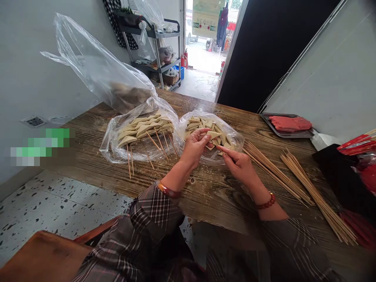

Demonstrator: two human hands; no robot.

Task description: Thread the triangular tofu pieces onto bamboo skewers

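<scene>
Plaid sleeves (pixel 117 246) frame the left hand (pixel 194 147) pinching a wedge (pixel 214 134), the right hand (pixel 239 162) a stick (pixel 219 149); skewered wedges (pixel 147 127) lie in the left bag (pixel 109 152), loose wedges (pixel 194 124) remain in the right bag (pixel 239 139).

Cart (pixel 163 69) nr drwy (pixel 202 58), tray (pixel 290 135) w/ red strips (pixel 289 123)

A wooden table (pixel 88 154) is standing across the middle of the room, and its dark grain is showing clearly. On the left, a pale wall (pixel 26 58) is rising, and a socket (pixel 34 121) is sitting low on it. Beyond the table, a grey trolley (pixel 160 69) with shelves is standing near the doorway (pixel 204 58) — strong daylight is entering there. To the right, a tall black panel (pixel 273 47) is meeting a light grey wall (pixel 329 74). At the lower left, a brown seat (pixel 44 254) is partly covering the speckled floor (pixel 55 199).
</scene>
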